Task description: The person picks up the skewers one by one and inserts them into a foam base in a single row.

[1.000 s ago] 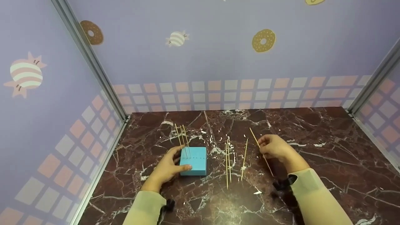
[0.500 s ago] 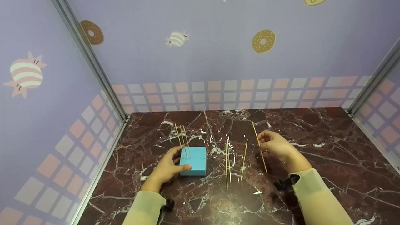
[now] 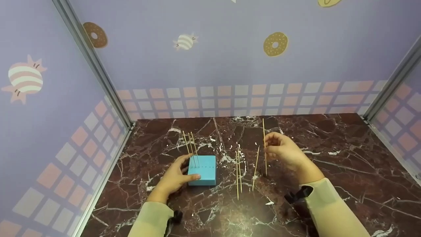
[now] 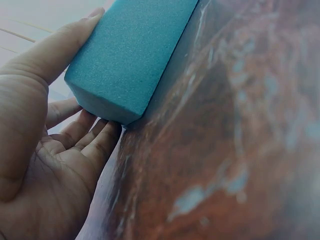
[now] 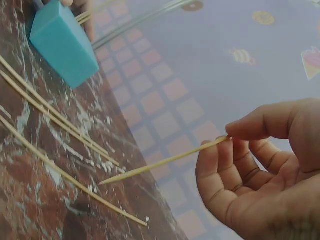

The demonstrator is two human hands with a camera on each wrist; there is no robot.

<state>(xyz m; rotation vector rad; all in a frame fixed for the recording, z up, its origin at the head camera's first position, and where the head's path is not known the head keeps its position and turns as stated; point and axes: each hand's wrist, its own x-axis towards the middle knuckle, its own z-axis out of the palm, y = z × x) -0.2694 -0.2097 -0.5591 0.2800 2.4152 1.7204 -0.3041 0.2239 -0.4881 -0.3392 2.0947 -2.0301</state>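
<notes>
My left hand [image 3: 174, 176] holds a light blue block [image 3: 206, 160], thumb on its top and the other fingers along its far left side. A row of small dark holes crosses the top, and three thin skewers [image 3: 187, 144] stand at the row's left end, leaning slightly. In the left wrist view the block [image 4: 132, 50] has a speckled surface. My right hand [image 3: 284, 153] pinches a bamboo skewer [image 3: 263, 128] between thumb and fingers, nearly upright to the right of the block. Its sharp point [image 5: 107, 181] faces away from the hand in the right wrist view.
Between the hands, three loose skewers lie on the dark red marbled table [image 3: 210, 220]: a close pair [image 3: 237, 174] and a single one [image 3: 255, 168]. White crumbs [image 3: 239, 144] are scattered nearby. Patterned purple walls [image 3: 223, 65] enclose the back and sides.
My right hand has moved left and turned the skewer from a slant to nearly upright. My left hand and the block have stayed in place.
</notes>
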